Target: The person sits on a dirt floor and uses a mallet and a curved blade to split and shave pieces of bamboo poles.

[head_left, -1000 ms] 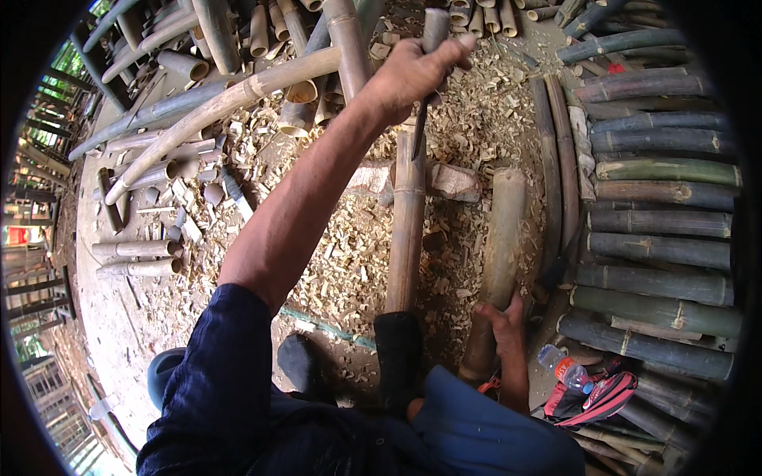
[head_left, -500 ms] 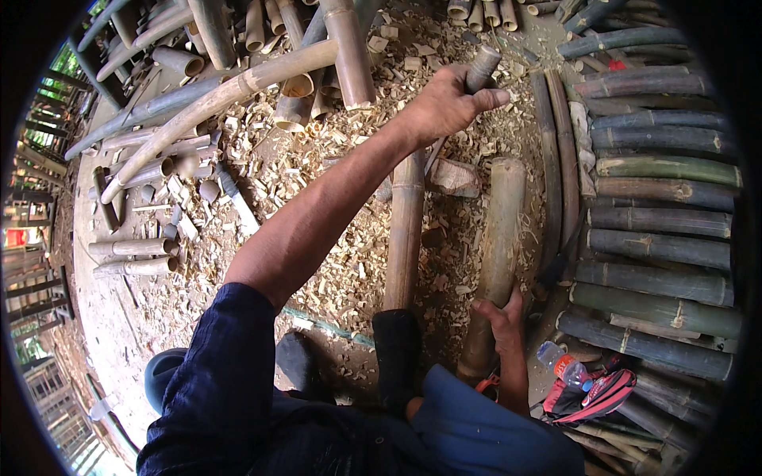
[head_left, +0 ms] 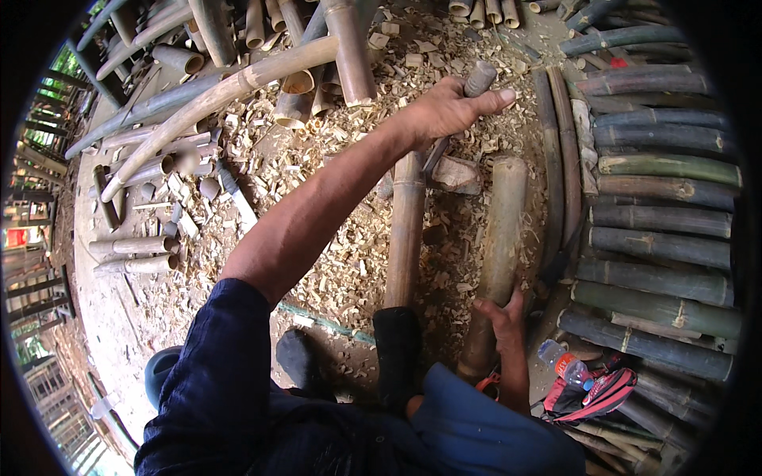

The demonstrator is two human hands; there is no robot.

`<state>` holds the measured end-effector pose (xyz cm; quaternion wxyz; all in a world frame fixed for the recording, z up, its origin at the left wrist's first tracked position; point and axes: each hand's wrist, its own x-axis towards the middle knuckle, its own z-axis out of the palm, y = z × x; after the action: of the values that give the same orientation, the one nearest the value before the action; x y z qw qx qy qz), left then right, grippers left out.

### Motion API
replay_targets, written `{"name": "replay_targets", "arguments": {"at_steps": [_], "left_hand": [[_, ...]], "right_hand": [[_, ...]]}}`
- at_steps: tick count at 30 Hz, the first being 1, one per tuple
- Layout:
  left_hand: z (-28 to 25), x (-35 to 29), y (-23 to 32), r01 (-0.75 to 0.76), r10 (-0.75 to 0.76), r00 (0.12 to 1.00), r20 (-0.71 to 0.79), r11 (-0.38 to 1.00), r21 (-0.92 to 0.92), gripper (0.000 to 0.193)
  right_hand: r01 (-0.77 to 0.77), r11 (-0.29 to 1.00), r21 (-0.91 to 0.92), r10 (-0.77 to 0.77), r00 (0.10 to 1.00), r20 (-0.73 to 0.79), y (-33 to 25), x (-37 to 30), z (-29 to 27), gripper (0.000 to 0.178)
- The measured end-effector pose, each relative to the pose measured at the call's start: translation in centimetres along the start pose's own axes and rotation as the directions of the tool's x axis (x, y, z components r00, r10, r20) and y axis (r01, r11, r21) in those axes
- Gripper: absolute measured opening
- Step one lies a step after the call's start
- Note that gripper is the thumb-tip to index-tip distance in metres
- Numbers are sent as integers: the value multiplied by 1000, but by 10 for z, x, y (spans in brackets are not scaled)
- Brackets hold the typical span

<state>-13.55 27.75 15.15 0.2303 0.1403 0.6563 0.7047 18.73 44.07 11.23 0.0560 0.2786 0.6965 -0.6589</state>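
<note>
My left hand point(head_left: 446, 109) reaches forward over the shavings, its fingers wrapped round the round, ridged handle point(head_left: 479, 78) of a tool. A narrow dark metal part point(head_left: 435, 155) shows below the fist, beside the upper end of a slim bamboo pole point(head_left: 407, 230); the rest of the tool is hidden. My right hand point(head_left: 506, 316) grips the lower part of a thick bamboo section point(head_left: 502, 230), thumb laid across it. Between the two bamboo pieces, near their upper ends, lies a chopped wooden block point(head_left: 457, 175). My dark-covered foot point(head_left: 397, 337) is at the slim pole's near end.
Wood chips point(head_left: 317, 238) cover the ground. Bamboo poles point(head_left: 659, 246) lie stacked along the right, with a bottle point(head_left: 562, 362) and a red-black bag point(head_left: 595, 397) near them. Cut bamboo tubes point(head_left: 135, 255) and a long curved pole point(head_left: 230, 91) lie left; a knife point(head_left: 238, 198) rests among the chips.
My left hand and the tool handle have shifted slightly toward me and to the left. My right hand stays on the thick bamboo section.
</note>
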Motion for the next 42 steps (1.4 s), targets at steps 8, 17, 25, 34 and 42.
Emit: {"name": "replay_targets", "arguments": {"at_steps": [8, 17, 25, 34, 42], "left_hand": [[10, -11, 16, 24, -28, 997, 67, 997, 68, 35], [23, -5, 5, 20, -57, 993, 99, 940, 340, 47], [17, -5, -3, 46, -86, 983, 160, 970, 241, 49], [17, -10, -5, -19, -3, 993, 115, 982, 190, 41], [2, -26, -12, -112, 113, 993, 19, 994, -12, 30]], "right_hand": [[-14, 999, 29, 13, 1000, 25, -6, 1, 4, 67], [-42, 999, 19, 42, 998, 45, -11, 2, 3, 71], [-35, 997, 64, 32, 999, 41, -20, 1, 9, 71], [30, 999, 15, -31, 999, 23, -35, 4, 2, 73], [266, 925, -273, -284, 958, -28, -164, 13, -45, 87]]}}
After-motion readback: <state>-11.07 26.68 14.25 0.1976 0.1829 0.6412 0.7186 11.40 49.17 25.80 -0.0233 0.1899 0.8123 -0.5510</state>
